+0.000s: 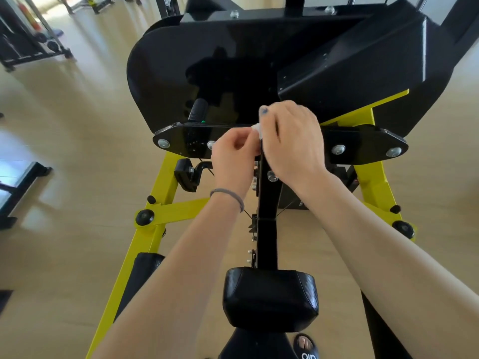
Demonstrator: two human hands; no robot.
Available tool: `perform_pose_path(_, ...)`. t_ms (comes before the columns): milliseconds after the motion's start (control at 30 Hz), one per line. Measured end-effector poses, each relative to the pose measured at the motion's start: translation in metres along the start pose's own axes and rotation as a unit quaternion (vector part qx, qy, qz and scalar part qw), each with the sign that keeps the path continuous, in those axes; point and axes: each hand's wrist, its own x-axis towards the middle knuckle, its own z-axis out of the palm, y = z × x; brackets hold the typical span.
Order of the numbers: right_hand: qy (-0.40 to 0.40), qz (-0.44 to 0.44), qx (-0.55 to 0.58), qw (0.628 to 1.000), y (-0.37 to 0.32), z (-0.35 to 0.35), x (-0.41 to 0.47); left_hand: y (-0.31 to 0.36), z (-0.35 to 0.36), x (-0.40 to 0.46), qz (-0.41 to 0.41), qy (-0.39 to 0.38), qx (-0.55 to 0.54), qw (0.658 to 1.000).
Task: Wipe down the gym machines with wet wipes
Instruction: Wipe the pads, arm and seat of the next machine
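A pale wooden floor [77, 120] fills the room, glossy with window light. On it stands the gym machine [259, 73], its big black housing tilted toward the camera and carried on a yellow frame [166, 182] whose legs splay left and right. Across the front of the housing runs a flat black cross plate [363, 146] fixed with shiny bolts. A black central post [267, 203] drops from the plate down to a black padded seat [269, 296] in the lower middle of the view. A ribbed black handle grip [198, 110] pokes out just above the plate's left part. Another rack of equipment [28, 40] stands far off at the upper left.

Both bare forearms reach forward over the seat. The right hand [293, 141] is curled, knuckles up, over the plate's middle; the left hand [233, 156], with a thin bracelet [228, 195] at the wrist, is curled just beside it, touching it. Between their fingertips sits a small bunched white wet wipe [257, 129], pinched by both hands right at the upper edge of the plate. A foot in a black slide sandal [305, 347] shows at the bottom edge.
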Motion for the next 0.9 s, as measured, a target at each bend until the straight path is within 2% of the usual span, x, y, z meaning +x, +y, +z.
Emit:
perform_pose_path(67, -0.032, -0.008, -0.016, 0.999, -0.009, 0.007, 0.009, -0.002, 0.001, -0.001, -0.013, 0.006, 0.024, 1.0)
perform_pose_path(167, -0.035, 0.025, -0.047, 0.998, -0.009, 0.015, 0.012, -0.024, 0.002, -0.005, -0.151, -0.049, 0.071, 0.985)
perform_pose_path(233, -0.025, 0.027, -0.047, 0.998, -0.005, 0.016, 0.01, -0.034, 0.0, -0.006, -0.216, -0.074, 0.047, 0.972)
perform_pose_path(467, -0.022, 0.043, -0.037, 0.998, -0.004, 0.017, 0.01, -0.032, 0.01, -0.015, -0.158, 0.009, -0.021, 0.987)
perform_pose_path(633, -0.007, 0.039, -0.044, 0.998, -0.003, 0.019, 0.009, -0.007, 0.008, -0.006, -0.019, 0.049, -0.019, 0.998)
perform_pose_path(700, -0.005, 0.041, -0.046, 0.998, -0.004, 0.019, 0.009, -0.014, 0.009, -0.001, -0.054, 0.038, 0.01, 0.998)
perform_pose_path(767, 0.001, 0.044, -0.051, 0.998, -0.004, 0.019, 0.008, -0.034, 0.012, -0.005, -0.15, 0.008, 0.04, 0.988)
perform_pose_path(833, 0.011, 0.042, -0.053, 0.998, -0.005, 0.019, 0.008, -0.05, 0.014, -0.008, -0.224, -0.009, 0.0, 0.975)
perform_pose_path(900, 0.015, 0.036, -0.046, 0.998, -0.006, 0.019, 0.007, -0.047, 0.014, -0.009, -0.223, 0.015, -0.03, 0.974)
